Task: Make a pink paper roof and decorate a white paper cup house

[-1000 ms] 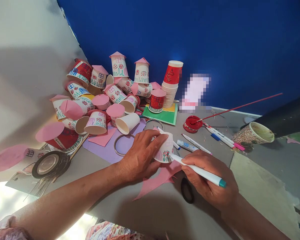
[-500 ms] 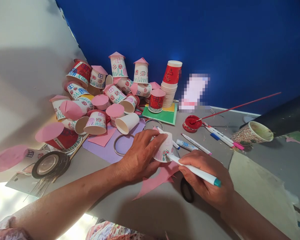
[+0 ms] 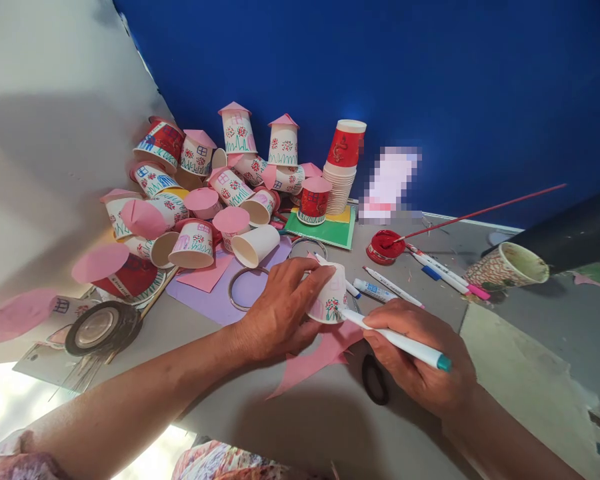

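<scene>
My left hand (image 3: 283, 307) is closed around a white paper cup (image 3: 334, 290), tilted with its rim towards me. A faint pink window and red and green flower marks show on the cup's side, with green strokes near the rim. Between the thumb and fingers of my right hand (image 3: 425, 353) is a white marker (image 3: 403, 341) with a teal end. Its tip is at the cup's right side, near the rim; whether it touches cannot be made out. Under the cup lies a cut piece of pink paper (image 3: 305, 370), beside a dark scissors handle (image 3: 375, 380).
Decorated paper cups (image 3: 193, 243) with pink paper roofs are heaped at the left. Behind stands a stack of cups (image 3: 339, 190). Right of it are a red pot (image 3: 383, 250) with a thin stick, several markers (image 3: 437, 270) and a patterned cup (image 3: 505, 267). Black tape (image 3: 97, 327) lies left.
My right hand has shifted slightly right and down with the marker, whose tip is now nearer the cup's right edge. More green strokes show near the rim. My left hand stays on the cup.
</scene>
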`<state>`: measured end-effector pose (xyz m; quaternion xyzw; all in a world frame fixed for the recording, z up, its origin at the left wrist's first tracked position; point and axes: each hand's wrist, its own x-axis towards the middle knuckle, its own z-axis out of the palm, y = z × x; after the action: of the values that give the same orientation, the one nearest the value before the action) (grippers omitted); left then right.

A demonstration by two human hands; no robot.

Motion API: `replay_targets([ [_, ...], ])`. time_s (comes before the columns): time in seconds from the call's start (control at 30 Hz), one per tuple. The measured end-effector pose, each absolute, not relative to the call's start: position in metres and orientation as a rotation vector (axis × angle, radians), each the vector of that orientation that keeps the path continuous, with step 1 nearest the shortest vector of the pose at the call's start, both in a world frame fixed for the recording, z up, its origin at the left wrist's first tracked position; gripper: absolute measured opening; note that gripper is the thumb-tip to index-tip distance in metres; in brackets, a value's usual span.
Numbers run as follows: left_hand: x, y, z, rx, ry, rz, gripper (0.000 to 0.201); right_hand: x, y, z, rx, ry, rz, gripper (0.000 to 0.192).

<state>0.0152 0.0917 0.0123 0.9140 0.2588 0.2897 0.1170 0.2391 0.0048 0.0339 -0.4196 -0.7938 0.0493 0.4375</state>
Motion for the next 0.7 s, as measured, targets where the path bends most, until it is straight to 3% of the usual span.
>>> replay_targets([
  [0.7, 0.0154, 0.0907, 0.013, 2.648, 0.769, 0.848, 0.074, 0.2386, 0.0063, 0.0336, -1.06, -1.993, 0.145, 0.009],
])
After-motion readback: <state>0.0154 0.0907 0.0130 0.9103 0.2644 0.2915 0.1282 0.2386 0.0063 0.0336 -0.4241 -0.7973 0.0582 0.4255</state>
